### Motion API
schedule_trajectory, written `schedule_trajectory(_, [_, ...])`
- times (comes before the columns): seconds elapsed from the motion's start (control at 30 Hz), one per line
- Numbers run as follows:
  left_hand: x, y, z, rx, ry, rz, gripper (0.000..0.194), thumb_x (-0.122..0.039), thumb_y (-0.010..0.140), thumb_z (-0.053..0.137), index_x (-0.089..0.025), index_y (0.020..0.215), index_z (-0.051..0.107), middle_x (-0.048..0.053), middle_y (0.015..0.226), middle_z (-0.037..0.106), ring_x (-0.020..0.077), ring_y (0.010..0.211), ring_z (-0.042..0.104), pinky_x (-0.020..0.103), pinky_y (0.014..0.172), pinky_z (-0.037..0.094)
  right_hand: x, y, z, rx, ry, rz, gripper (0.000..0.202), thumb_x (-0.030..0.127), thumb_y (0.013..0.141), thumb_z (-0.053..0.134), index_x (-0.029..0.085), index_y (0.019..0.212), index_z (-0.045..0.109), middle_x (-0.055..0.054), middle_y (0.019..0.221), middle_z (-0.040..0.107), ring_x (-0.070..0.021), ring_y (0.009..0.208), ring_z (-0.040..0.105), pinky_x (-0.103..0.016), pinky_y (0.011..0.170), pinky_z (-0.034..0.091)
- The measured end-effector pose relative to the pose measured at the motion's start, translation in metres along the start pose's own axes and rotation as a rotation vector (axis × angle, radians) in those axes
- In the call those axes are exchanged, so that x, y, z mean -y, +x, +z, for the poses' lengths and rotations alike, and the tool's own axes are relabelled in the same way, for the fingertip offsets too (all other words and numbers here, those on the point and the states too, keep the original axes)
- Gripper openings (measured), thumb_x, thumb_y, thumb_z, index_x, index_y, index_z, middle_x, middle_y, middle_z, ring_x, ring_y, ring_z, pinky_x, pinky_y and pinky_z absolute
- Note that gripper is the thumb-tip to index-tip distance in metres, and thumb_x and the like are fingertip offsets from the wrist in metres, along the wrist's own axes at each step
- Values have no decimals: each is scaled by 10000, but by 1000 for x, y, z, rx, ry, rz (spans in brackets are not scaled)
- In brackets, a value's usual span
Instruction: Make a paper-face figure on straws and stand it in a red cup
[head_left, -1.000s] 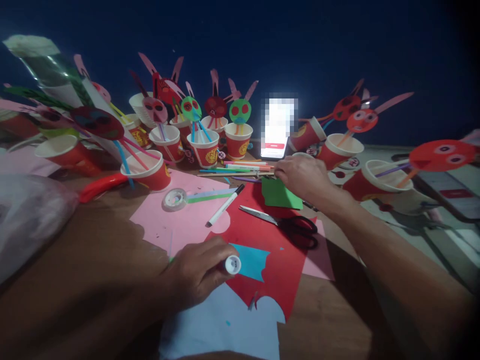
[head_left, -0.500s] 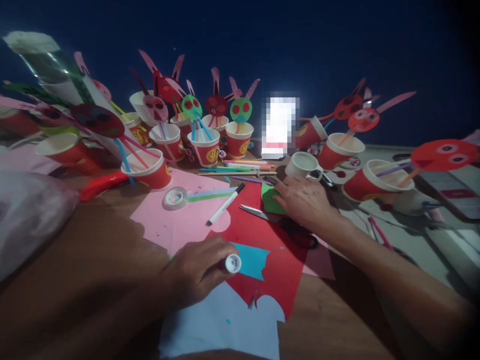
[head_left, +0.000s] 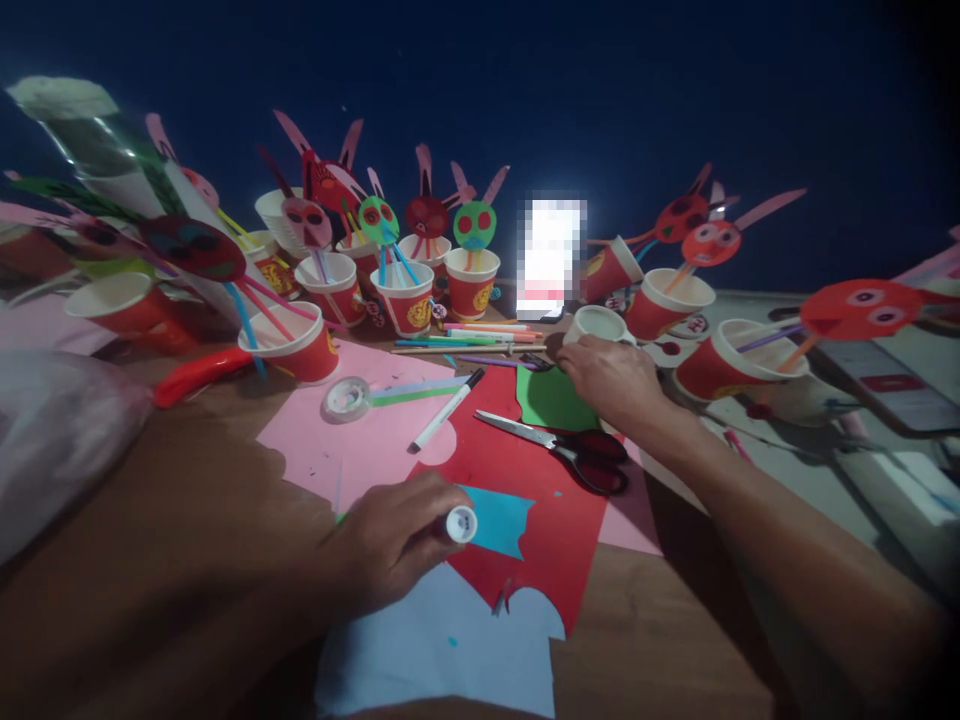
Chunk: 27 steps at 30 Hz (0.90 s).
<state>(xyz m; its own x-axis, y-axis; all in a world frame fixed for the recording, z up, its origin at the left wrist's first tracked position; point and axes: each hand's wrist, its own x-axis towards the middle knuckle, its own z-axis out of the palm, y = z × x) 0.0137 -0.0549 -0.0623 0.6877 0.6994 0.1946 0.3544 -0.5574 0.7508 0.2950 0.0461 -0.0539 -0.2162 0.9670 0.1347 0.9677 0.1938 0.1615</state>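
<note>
My left hand (head_left: 394, 535) is closed round what looks like a glue stick (head_left: 460, 524), its round white end toward me, above a blue paper piece (head_left: 501, 522) on red paper (head_left: 555, 575). My right hand (head_left: 619, 380) reaches to the far side of the green paper (head_left: 551, 400), just in front of a white mug (head_left: 596, 322). Its fingers are bent together, and their tips are partly hidden; I cannot make out what they hold. Scissors (head_left: 581, 458) with black handles lie half open below it. A white marker (head_left: 446, 412) lies to their left.
Red paper cups (head_left: 403, 305) holding rabbit-faced paper figures (head_left: 474, 224) line the back and right. A tape roll (head_left: 346, 398) rests on pink paper (head_left: 300, 440). Coloured pens (head_left: 487, 333) lie behind. A lit phone (head_left: 551, 255) stands at the back; a plastic bag (head_left: 60, 440) is at left.
My right hand has moved slightly away from me, off the green paper toward the mug, uncovering the scissors' handles. My left hand keeps its grip. The view has shifted slightly.
</note>
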Motion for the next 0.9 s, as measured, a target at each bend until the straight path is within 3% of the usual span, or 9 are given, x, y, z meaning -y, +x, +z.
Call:
schedule_trajectory(0.4, [-1,1,-1,12,1,-10,127,-203,898,476,-201,997,557,16,831,581,130,732,530,231,662,416,6,6,7,48,-13,-5,342,288,906,398,142,816,694,-171,793,693,-318,731,652,-344,557,410])
schedule_trajectory(0.7, [0,0,-1,15,-22,-12,123,-199,901,471,-202,996,548,10,835,573,119,729,524,219,658,407,19,7,-7,66,25,47,240,267,805,488,121,883,663,-172,883,690,-314,792,649,-319,562,399])
schedule_trajectory(0.9, [-1,-2,0,19,-29,-21,120,-202,908,463,-214,999,541,4,841,570,118,739,524,219,666,404,13,12,-7,35,123,140,282,324,790,501,191,1029,570,-85,809,685,-271,701,632,-301,557,368])
